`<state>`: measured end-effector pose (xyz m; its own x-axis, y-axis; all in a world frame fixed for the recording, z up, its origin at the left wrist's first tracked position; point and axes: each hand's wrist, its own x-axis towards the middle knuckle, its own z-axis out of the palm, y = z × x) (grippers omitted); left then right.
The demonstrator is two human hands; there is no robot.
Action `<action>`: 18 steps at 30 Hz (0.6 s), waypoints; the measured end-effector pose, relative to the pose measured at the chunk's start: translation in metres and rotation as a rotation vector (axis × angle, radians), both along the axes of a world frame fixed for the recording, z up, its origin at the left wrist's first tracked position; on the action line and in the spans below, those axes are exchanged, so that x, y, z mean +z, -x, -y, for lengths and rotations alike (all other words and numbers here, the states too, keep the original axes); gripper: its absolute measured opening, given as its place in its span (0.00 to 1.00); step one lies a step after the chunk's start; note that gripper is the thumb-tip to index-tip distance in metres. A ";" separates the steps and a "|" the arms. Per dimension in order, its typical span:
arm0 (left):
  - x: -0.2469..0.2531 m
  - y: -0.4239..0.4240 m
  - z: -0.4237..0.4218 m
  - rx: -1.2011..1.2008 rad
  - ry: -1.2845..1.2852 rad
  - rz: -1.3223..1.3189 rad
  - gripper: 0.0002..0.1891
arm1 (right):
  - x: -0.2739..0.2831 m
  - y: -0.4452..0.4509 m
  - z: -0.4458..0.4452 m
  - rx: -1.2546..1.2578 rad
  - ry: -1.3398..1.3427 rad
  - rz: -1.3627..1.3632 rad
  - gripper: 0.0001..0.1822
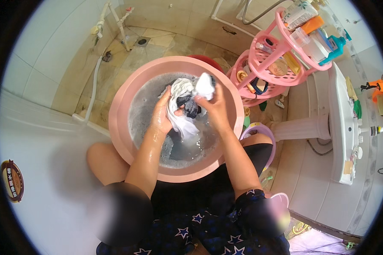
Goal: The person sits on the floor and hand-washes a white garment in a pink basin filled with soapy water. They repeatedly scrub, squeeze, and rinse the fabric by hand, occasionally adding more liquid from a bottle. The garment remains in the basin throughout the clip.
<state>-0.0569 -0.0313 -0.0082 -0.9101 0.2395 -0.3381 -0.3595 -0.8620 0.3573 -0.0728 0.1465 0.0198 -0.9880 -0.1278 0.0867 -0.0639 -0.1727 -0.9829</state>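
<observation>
A large pink plastic basin (118,105) of cloudy, foamy water stands in front of me, between my knees. Over the water my wet left hand (162,111) grips a bunched white cloth (178,91), whose lower end hangs down to the water. Dark grey wet fabric (191,106) with suds on it is bundled against the white cloth, between my hands. My right hand (215,108) holds a bunched white piece (205,86) at the bundle's upper right; it is blurred, and I cannot tell whether it belongs to the same cloth.
A pink tiered plastic rack (265,63) with bottles and toiletries rises at the right, beside a white pedestal washbasin (340,127). A purple basin (270,153) sits near my right knee. Behind the pink basin, part of a red basin (207,60) shows. A floor drain (142,41) and white pipes (95,86) lie left.
</observation>
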 end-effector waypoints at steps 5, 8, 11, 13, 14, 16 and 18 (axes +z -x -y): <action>0.024 -0.006 -0.006 -0.152 0.543 -0.231 0.20 | 0.000 0.027 -0.038 -0.243 0.479 0.061 0.31; 0.018 -0.003 0.007 -0.141 0.496 -0.139 0.19 | 0.012 0.029 -0.037 -0.300 0.318 -0.027 0.22; -0.019 0.006 0.024 -0.102 -0.050 -0.092 0.16 | -0.002 0.030 -0.036 -0.265 0.233 0.004 0.25; 0.007 0.001 0.012 -0.026 -0.209 -0.032 0.16 | -0.007 0.028 -0.030 -0.219 0.219 0.060 0.33; 0.007 0.000 0.012 -0.026 -0.177 -0.060 0.16 | -0.002 0.021 -0.022 -0.207 0.243 0.123 0.35; 0.000 0.004 0.011 0.069 -0.067 -0.063 0.17 | 0.008 0.012 -0.008 -0.173 0.306 0.206 0.38; 0.003 0.007 0.004 0.144 -0.081 0.048 0.20 | 0.006 0.007 -0.003 -0.195 0.259 0.135 0.42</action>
<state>-0.0641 -0.0354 -0.0054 -0.9204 0.1364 -0.3663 -0.2453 -0.9312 0.2696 -0.0793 0.1491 0.0262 -0.9964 0.0737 -0.0414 0.0071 -0.4148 -0.9099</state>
